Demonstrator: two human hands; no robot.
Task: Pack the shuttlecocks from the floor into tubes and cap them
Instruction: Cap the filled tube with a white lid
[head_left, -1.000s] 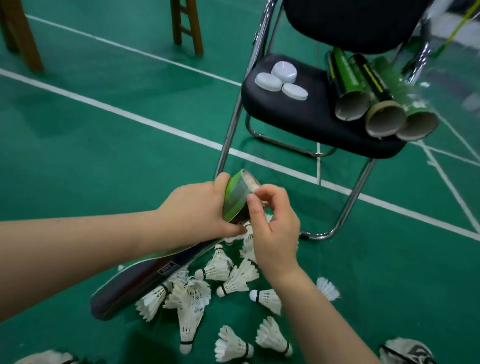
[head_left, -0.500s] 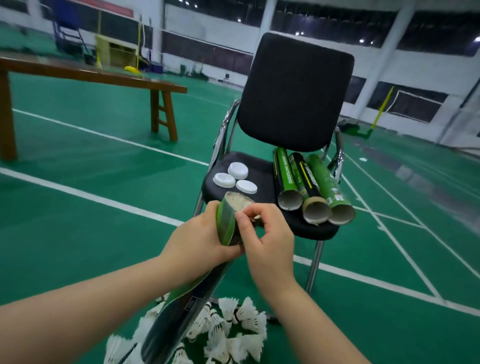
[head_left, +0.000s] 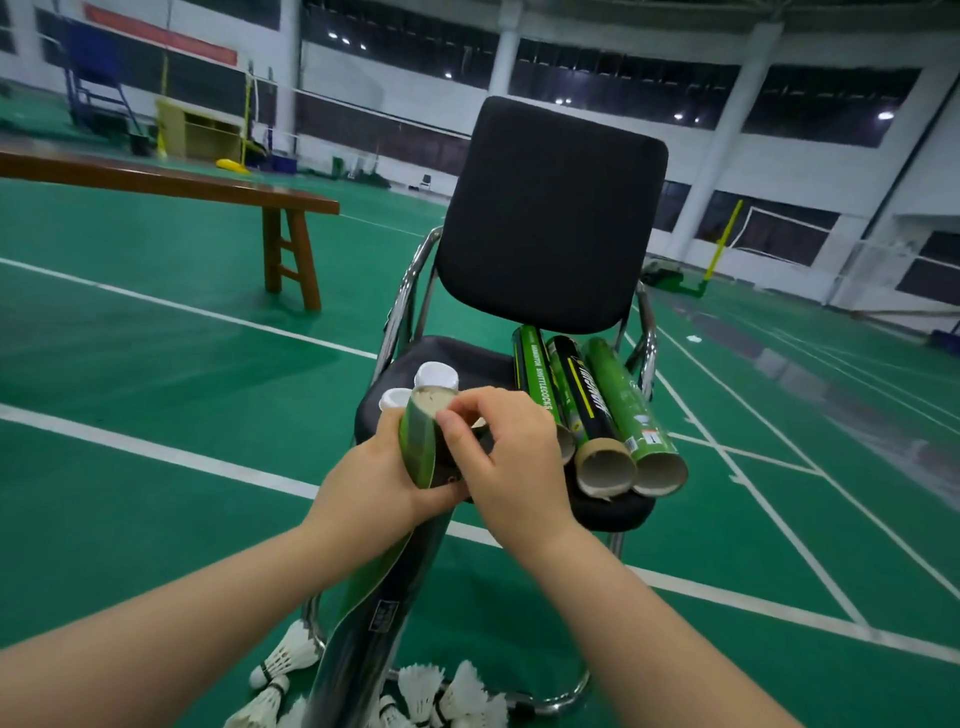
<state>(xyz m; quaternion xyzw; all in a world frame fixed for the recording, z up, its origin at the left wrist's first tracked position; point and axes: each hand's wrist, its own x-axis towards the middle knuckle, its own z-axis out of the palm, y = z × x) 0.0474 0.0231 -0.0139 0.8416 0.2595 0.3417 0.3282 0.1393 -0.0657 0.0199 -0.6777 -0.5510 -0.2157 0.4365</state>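
Tube (head_left: 371, 642) foot cut off below, shuttlecocks (head_left: 418, 683) partly cropped, caps (head_left: 436, 375) half hidden

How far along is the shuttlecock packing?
Done: no tube looks finished; three tubes lie on the chair with near ends open, white caps loose beside them. In hand: left hand grips a fourth tube, right hand pinches at its open mouth. Left: shuttlecocks lie on the floor; all the capping.

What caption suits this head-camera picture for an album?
Left hand grips a shuttlecock tube, right hand pinches at its top; three open tubes lie on the chair.
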